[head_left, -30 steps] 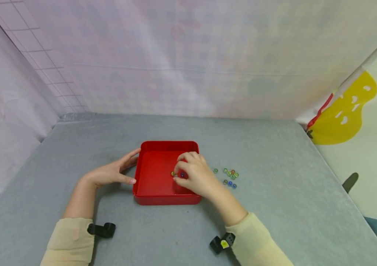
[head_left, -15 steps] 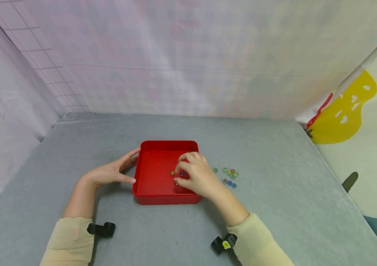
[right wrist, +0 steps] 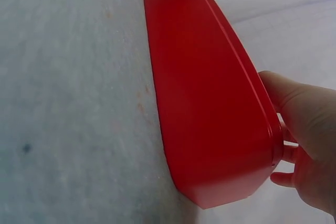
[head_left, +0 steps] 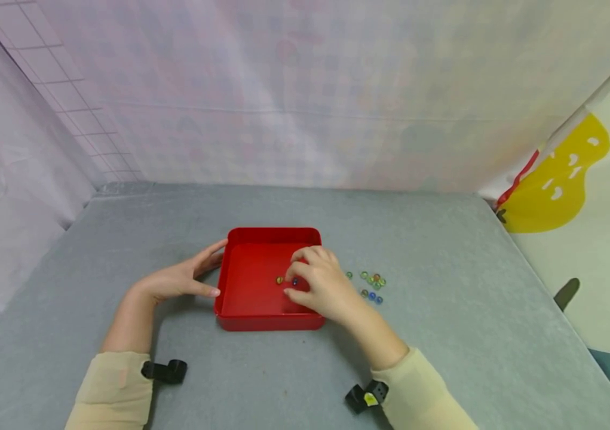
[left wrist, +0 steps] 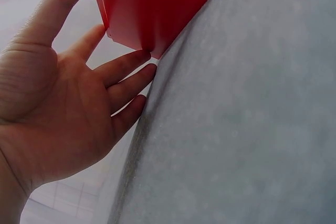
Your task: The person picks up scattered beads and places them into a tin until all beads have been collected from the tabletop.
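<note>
A shallow red tray (head_left: 253,323) sits on the grey cloth in the head view. My left hand (head_left: 178,280) reaches its left side, thumb at the near part of that wall and fingertips farther back; the left wrist view shows the fingers stretched against a red corner. Over the tray's right half hovers my right hand (head_left: 323,283), fingers loosely bent and thumb held apart, with nothing seen between them. Just under its fingertips lie a yellowish marble (head_left: 279,280) and a dark blue marble (head_left: 295,281). The tray floor beneath the palm is hidden.
Right of the tray, several green and orange marbles (head_left: 376,280) lie loose on the cloth. A blue marble (head_left: 371,296) sits in a short row nearer me. A pale curtain (head_left: 305,149) hangs along the back edge of the table.
My right thumb and fingers have spread apart, and the marble they pinched has dropped into the tray, where it is now out of sight. The left hand has stayed put.
</note>
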`<act>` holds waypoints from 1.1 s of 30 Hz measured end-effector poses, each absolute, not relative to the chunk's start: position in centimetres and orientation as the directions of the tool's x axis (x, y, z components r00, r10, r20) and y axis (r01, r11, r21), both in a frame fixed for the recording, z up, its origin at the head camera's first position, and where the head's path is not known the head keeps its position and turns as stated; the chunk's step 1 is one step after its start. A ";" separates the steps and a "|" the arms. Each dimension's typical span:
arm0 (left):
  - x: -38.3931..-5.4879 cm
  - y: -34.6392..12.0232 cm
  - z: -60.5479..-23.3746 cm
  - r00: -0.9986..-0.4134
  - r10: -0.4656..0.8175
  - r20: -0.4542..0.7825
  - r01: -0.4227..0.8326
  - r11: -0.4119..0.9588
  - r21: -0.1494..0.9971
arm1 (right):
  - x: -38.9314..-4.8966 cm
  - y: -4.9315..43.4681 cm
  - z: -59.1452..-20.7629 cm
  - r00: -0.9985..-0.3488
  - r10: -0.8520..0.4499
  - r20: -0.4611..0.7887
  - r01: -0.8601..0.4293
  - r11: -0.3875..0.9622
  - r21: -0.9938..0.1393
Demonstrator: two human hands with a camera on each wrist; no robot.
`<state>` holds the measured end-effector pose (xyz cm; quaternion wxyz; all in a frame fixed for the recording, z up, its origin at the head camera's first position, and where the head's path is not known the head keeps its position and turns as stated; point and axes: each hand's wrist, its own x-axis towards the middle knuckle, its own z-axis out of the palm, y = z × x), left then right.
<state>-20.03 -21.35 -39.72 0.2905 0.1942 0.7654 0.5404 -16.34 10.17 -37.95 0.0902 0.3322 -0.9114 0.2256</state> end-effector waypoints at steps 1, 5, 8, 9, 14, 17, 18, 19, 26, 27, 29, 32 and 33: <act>-20.0 -21.3 -39.7 -0.757 0.610 -0.236 -0.019 0.340 0.940 | -16.3 10.2 -37.9 -0.763 -0.565 0.312 -0.646 0.678 -0.350; -20.0 -21.2 -39.7 -0.758 0.607 -0.238 -0.022 0.341 0.940 | -16.1 10.6 -37.7 -0.769 -0.560 0.309 -0.640 0.679 -0.361; -20.0 -21.2 -39.7 -0.760 0.602 -0.245 -0.032 0.341 0.939 | -16.0 10.9 -37.5 -0.771 -0.554 0.315 -0.637 0.680 -0.363; -20.0 -21.2 -39.7 -0.760 0.604 -0.242 -0.028 0.341 0.940 | -15.9 11.0 -37.4 -0.771 -0.553 0.316 -0.637 0.681 -0.361; -20.0 -21.3 -39.7 -0.761 0.600 -0.247 -0.032 0.345 0.938 | -15.9 11.5 -37.1 -0.773 -0.548 0.321 -0.634 0.684 -0.360; -20.0 -21.2 -39.7 -0.759 0.601 -0.250 -0.038 0.342 0.939 | -15.9 11.9 -37.0 -0.776 -0.539 0.327 -0.630 0.685 -0.366; -20.0 -21.2 -39.7 -0.759 0.601 -0.251 -0.041 0.340 0.940 | -15.9 12.0 -37.0 -0.777 -0.536 0.329 -0.629 0.684 -0.370; -20.0 -21.2 -39.7 -0.759 0.601 -0.250 -0.042 0.338 0.940 | -15.9 12.1 -36.9 -0.778 -0.534 0.331 -0.627 0.684 -0.372; -20.0 -21.3 -39.7 -0.759 0.603 -0.247 -0.036 0.340 0.940 | -15.9 12.8 -36.7 -0.793 -0.515 0.325 -0.608 0.701 -0.373; -20.0 -21.3 -39.7 -0.758 0.605 -0.246 -0.034 0.340 0.940 | -15.9 12.9 -36.7 -0.795 -0.513 0.323 -0.605 0.703 -0.374; -20.1 -21.4 -39.7 -0.755 0.610 -0.240 -0.027 0.337 0.941 | -15.9 13.0 -36.6 -0.799 -0.507 0.322 -0.600 0.708 -0.373; -20.1 -21.3 -39.7 -0.755 0.610 -0.240 -0.028 0.335 0.942 | -15.8 13.3 -36.4 -0.802 -0.500 0.328 -0.595 0.714 -0.369; -20.1 -21.4 -39.7 -0.755 0.610 -0.240 -0.027 0.337 0.941 | -15.8 13.4 -36.4 -0.801 -0.498 0.331 -0.596 0.713 -0.370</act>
